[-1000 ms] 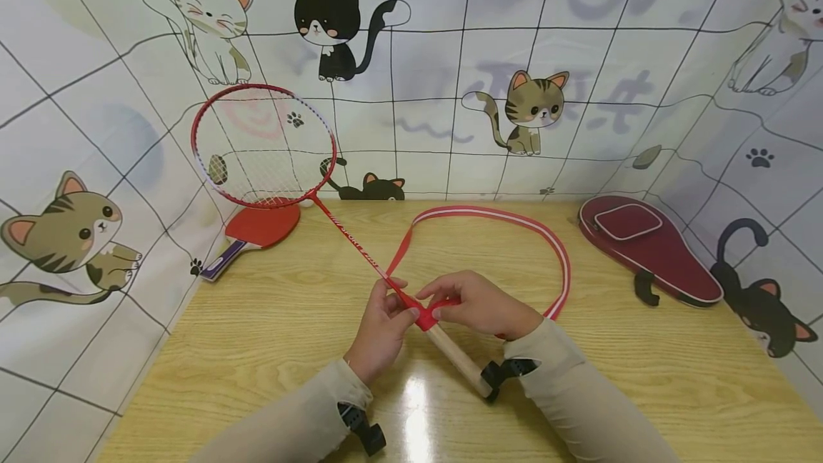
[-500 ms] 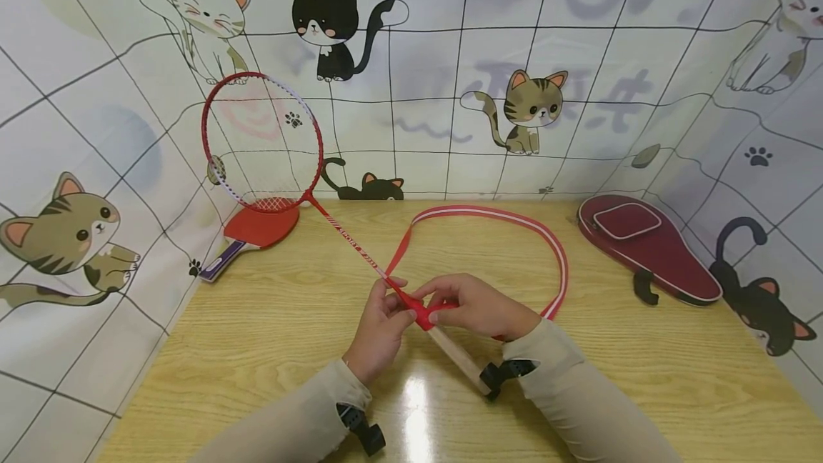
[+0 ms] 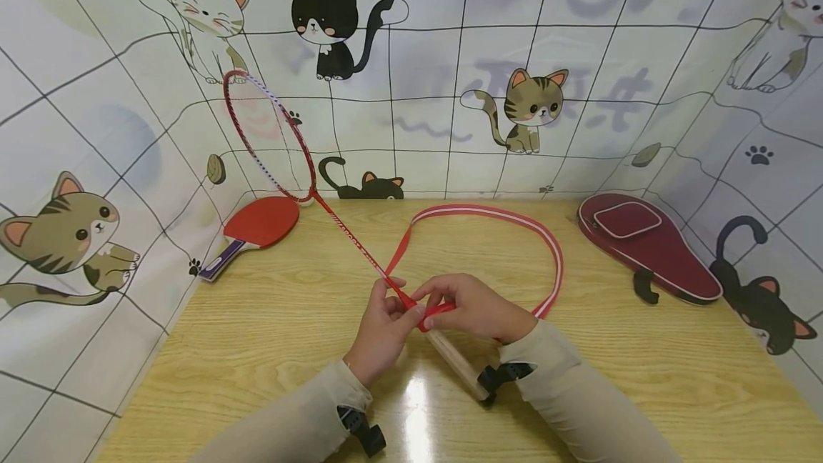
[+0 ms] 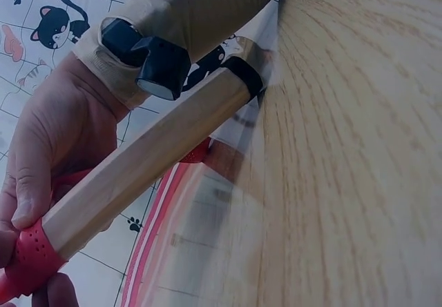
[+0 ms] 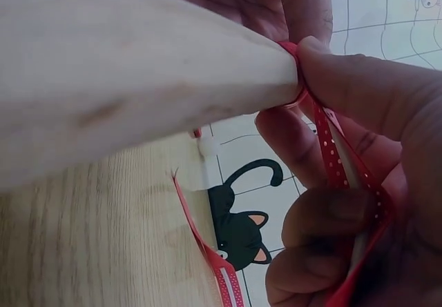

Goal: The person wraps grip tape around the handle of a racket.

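A badminton racket [image 3: 350, 236] slants across the middle of the head view, its red and white head raised toward the wall at the left. Its bare wooden handle [image 3: 458, 365] points down and right. My left hand [image 3: 381, 338] grips the racket where shaft meets handle. Red perforated grip tape [image 3: 479, 210] with a white stripe is wrapped round the handle's top end and loops back over the table. My right hand [image 3: 479, 309] pinches the tape right beside that wrap. In the right wrist view the thumb presses on the wrapped tape [image 5: 331, 145], with curled fingers around the trailing strip.
A red table tennis bat [image 3: 273, 220] lies at the table's back left. At the back right lies a dark red zipped bat case [image 3: 649, 249] with a black strap. Cat-patterned cloth walls [image 3: 431, 127] stand behind and beside the wooden table [image 3: 270, 349].
The racket has turned about its shaft, so its head looks much narrower. The tape loop has drawn in slightly leftward on its right side. Both hands stay nearly in place.
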A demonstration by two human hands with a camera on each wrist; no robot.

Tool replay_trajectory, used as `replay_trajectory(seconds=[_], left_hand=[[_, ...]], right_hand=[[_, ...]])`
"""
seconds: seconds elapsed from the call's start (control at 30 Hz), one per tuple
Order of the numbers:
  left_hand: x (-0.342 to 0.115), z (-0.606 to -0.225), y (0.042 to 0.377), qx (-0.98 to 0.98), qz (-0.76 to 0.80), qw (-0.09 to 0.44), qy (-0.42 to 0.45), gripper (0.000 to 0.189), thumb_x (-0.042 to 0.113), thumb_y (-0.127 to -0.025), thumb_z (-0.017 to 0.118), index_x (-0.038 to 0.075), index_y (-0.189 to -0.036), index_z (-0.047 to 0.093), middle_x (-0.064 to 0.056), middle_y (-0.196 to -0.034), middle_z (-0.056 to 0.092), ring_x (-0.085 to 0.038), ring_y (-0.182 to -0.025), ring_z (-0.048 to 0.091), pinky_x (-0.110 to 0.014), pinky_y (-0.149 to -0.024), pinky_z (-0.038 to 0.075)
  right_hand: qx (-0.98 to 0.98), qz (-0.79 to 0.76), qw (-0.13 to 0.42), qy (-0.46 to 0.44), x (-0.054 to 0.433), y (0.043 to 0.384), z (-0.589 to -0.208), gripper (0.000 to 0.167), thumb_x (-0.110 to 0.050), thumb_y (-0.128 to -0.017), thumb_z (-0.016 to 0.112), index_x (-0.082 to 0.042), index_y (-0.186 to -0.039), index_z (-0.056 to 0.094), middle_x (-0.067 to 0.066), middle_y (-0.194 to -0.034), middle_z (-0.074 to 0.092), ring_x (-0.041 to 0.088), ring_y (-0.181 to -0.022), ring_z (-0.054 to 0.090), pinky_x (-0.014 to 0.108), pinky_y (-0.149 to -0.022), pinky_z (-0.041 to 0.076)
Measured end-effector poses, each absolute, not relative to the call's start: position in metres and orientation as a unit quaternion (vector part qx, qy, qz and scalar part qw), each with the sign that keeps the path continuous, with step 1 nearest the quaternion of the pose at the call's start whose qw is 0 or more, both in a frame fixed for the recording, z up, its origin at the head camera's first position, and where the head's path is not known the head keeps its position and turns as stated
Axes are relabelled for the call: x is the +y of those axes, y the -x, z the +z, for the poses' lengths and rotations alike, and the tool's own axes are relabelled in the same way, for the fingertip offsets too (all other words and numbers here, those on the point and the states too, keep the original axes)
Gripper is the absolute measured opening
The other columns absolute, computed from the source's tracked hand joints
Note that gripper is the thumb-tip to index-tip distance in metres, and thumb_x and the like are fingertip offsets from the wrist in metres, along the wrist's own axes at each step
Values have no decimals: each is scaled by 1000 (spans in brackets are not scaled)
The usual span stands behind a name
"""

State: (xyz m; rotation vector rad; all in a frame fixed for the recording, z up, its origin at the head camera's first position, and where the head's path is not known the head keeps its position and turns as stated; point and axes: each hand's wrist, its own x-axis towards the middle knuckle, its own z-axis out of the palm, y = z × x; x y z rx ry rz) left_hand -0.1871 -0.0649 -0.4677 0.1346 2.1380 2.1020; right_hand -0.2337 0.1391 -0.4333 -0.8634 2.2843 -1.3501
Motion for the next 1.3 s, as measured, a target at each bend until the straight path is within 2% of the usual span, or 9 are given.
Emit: replay_trajectory(seconds=[0.33, 0.63, 0.8, 1.03, 1.2, 1.3], left_hand=[[-65, -467, 187, 707, 703, 62, -52, 47, 8, -103, 65, 11, -140, 37, -19, -105, 68, -21, -90, 70, -38, -85, 53], [-64, -466, 187, 690, 720, 60, -50, 48, 0, -101, 59, 5, -143, 35, -21, -107, 69, -23, -96, 72, -33, -93, 52], [-64, -467, 187, 688, 721, 61, -50, 48, 0, -101, 58, 6, -143, 36, -22, -111, 69, -24, -101, 72, -36, -99, 52], [-66, -465, 187, 681, 728, 61, -51, 46, -3, -102, 55, 7, -142, 35, -31, -124, 67, -29, -112, 71, -40, -107, 51], [-67, -465, 186, 686, 723, 64, -54, 47, -2, -102, 54, 7, -143, 34, -28, -126, 68, -30, -113, 71, -45, -110, 49], [-67, -465, 186, 695, 714, 63, -49, 49, 1, -101, 56, 10, -144, 35, -25, -121, 69, -28, -108, 71, -44, -108, 50]], right_hand=[[804, -473, 200, 300, 144, 236, -431, 37, -9, -97, 76, -23, -131, 73, -5, -100, 75, 19, -90, 67, 31, -74, 56], [801, -470, 201, 312, 148, 242, -437, 38, -4, -98, 71, -14, -135, 71, 1, -101, 75, 18, -89, 68, 28, -76, 56], [795, -474, 214, 312, 149, 242, -436, 42, -2, -99, 69, -17, -138, 69, -1, -104, 76, 18, -92, 69, 29, -81, 57], [793, -473, 239, 302, 147, 238, -432, 45, -6, -102, 67, -26, -142, 65, -4, -108, 78, 20, -96, 71, 34, -86, 56], [796, -473, 231, 300, 145, 237, -431, 44, -7, -100, 70, -27, -139, 67, -4, -105, 77, 20, -94, 69, 36, -87, 55], [796, -473, 227, 301, 145, 236, -432, 42, -9, -99, 73, -24, -137, 67, -3, -102, 77, 20, -92, 68, 35, -85, 55]])
